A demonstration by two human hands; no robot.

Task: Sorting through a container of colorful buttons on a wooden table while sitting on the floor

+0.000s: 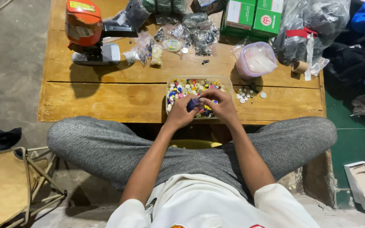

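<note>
Pinching a small purple piece (193,104) with both hands, left (181,112) and right (217,106), over the button tub (172,80) at 12 o'clock on the table (106,97).

bare wood left of button tray (229,86), bags (191,31) crowding behind

2 hands: left (181,113), right (219,106). 1 clear tray (229,84) of mixed buttons, too many to count. 1 small purple piece (193,104) betw. fingers. Approx. 10 loose white buttons (246,95) beside tray. 2 green boxes (253,16). 1 orange machine (84,25). 1 pink-lidded tub (256,60). 1 tape roll (300,66). 1 low wooden table (106,93). 1 folding stool (5,181)
</note>
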